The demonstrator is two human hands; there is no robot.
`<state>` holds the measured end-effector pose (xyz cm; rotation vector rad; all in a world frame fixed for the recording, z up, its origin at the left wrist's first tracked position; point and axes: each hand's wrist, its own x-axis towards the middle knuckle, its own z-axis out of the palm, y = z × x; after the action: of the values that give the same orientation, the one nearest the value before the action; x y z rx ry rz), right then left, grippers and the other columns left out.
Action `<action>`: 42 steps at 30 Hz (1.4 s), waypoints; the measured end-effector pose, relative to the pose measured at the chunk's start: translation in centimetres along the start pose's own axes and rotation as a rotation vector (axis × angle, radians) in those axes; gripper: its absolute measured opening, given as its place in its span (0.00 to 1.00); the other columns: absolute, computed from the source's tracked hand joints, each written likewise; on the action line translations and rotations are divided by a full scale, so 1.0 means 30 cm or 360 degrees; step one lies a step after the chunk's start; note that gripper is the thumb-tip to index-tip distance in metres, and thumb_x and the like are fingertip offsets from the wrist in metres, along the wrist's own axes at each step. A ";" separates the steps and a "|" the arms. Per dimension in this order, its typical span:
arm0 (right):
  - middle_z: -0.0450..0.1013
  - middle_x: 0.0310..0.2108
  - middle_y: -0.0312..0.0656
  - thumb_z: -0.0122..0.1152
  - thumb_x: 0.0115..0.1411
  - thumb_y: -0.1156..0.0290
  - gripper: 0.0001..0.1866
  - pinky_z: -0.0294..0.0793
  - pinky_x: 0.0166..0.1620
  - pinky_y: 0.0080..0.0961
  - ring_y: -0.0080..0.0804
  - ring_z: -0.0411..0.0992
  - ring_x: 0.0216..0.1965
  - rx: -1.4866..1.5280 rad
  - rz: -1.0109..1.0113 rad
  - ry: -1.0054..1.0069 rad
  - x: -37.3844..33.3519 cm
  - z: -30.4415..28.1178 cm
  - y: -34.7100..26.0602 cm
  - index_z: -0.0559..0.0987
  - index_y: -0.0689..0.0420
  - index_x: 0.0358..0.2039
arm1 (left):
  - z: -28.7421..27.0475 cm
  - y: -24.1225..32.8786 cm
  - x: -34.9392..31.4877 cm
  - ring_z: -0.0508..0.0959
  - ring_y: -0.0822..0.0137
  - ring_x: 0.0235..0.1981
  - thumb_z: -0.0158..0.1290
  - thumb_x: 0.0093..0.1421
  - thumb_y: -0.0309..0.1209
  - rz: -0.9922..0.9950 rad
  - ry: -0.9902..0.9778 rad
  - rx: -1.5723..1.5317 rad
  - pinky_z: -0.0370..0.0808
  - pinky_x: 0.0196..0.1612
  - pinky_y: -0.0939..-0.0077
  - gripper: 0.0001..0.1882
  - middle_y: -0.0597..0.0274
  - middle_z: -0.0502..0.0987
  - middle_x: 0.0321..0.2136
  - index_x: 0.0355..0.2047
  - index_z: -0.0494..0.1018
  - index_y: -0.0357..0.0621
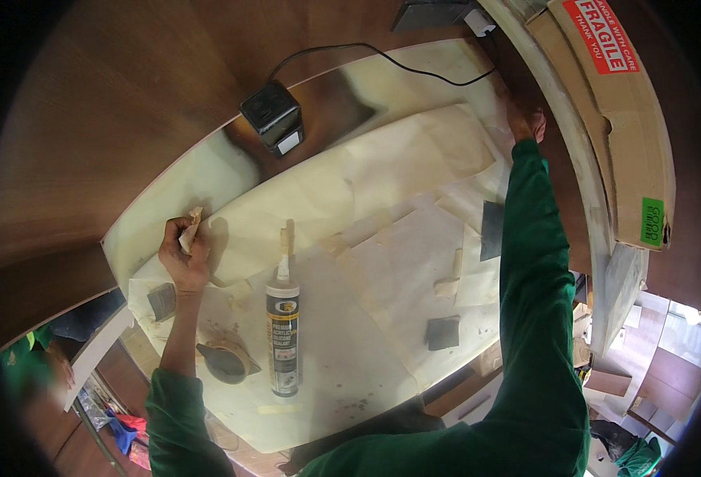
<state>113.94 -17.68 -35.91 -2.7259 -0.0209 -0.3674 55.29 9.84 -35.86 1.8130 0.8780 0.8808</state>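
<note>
My left hand (pixel 186 253) is closed around a crumpled scrap of beige masking tape (pixel 192 229), above the left side of a paper-covered worktop (pixel 207 171). At the far right edge my right hand (pixel 527 124) reaches out with curled fingers; anything in them is too hard to see. Between my arms a sealant cartridge (pixel 284 350) stands upright, with tape around its nozzle. A tape roll (pixel 229 362) lies left of it. A loose sheet of masking paper (pixel 366 171) stretches across the surface.
A black box-shaped device (pixel 271 115) with a cord (pixel 382 49) sits at the back. Dark square pieces (pixel 443 334) lie on the paper. A long cardboard box (pixel 617 135) rests at the right, beside a curved ledge (pixel 561 103). At the left another person's sleeve (pixel 29 370) shows.
</note>
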 end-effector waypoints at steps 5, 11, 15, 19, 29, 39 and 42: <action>0.81 0.34 0.40 0.66 0.48 0.44 0.24 0.75 0.38 0.33 0.35 0.78 0.34 -0.0406 -0.0561 -0.0068 0.209 0.108 0.134 0.85 0.49 0.37 | 0.016 -0.002 0.008 0.69 0.76 0.24 0.49 0.52 0.26 0.0014 -0.0002 0.0148 0.69 0.29 0.82 0.10 0.65 0.71 0.24 0.34 0.69 0.34; 0.71 0.20 0.27 0.70 0.49 0.57 0.08 0.60 0.21 0.17 0.16 0.60 0.16 0.1271 -0.0402 -0.0341 0.121 0.115 0.104 0.82 0.45 0.23 | -0.002 0.011 -0.001 0.69 0.76 0.24 0.50 0.51 0.25 -0.0045 0.0006 0.0098 0.70 0.29 0.81 0.09 0.64 0.71 0.24 0.34 0.70 0.34; 0.69 0.20 0.26 0.71 0.48 0.55 0.11 0.57 0.21 0.16 0.15 0.58 0.17 0.1281 -0.0440 -0.0448 0.041 -0.060 -0.040 0.80 0.46 0.23 | 0.004 -0.002 0.004 0.69 0.76 0.24 0.49 0.52 0.24 0.0074 0.0008 0.0242 0.70 0.29 0.82 0.09 0.64 0.71 0.24 0.33 0.69 0.34; 0.70 0.20 0.26 0.72 0.48 0.52 0.14 0.57 0.22 0.16 0.15 0.59 0.18 0.1123 -0.0361 -0.0443 0.079 -0.030 -0.065 0.82 0.47 0.27 | 0.009 0.002 0.002 0.68 0.77 0.25 0.49 0.52 0.24 -0.0048 0.0020 0.0049 0.70 0.30 0.83 0.08 0.64 0.71 0.24 0.34 0.69 0.34; 0.78 0.33 0.34 0.67 0.54 0.47 0.23 0.70 0.31 0.26 0.24 0.71 0.26 0.0888 -0.0638 0.0137 0.075 0.096 0.014 0.84 0.54 0.38 | -0.013 -0.037 -0.001 0.69 0.74 0.26 0.49 0.52 0.26 0.0065 0.0058 0.0220 0.70 0.32 0.80 0.09 0.65 0.71 0.25 0.33 0.70 0.35; 0.78 0.48 0.48 0.66 0.57 0.60 0.18 0.68 0.57 0.38 0.44 0.74 0.52 0.0651 -0.0728 0.0339 -0.098 -0.132 -0.140 0.82 0.55 0.45 | 0.001 -0.008 -0.004 0.69 0.73 0.30 0.49 0.50 0.28 -0.0008 -0.0022 0.0223 0.70 0.36 0.79 0.13 0.64 0.71 0.28 0.35 0.70 0.33; 0.80 0.45 0.43 0.65 0.58 0.62 0.15 0.71 0.53 0.38 0.41 0.76 0.47 -0.0001 -0.1230 0.0726 -0.071 -0.099 -0.108 0.83 0.54 0.43 | 0.012 -0.001 -0.003 0.69 0.74 0.32 0.49 0.50 0.27 -0.0064 -0.0052 0.0152 0.69 0.38 0.80 0.13 0.64 0.70 0.30 0.37 0.70 0.34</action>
<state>110.93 -15.74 -32.59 -2.4567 -0.9517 -1.1782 55.54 9.63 -36.03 1.8798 0.9469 0.7937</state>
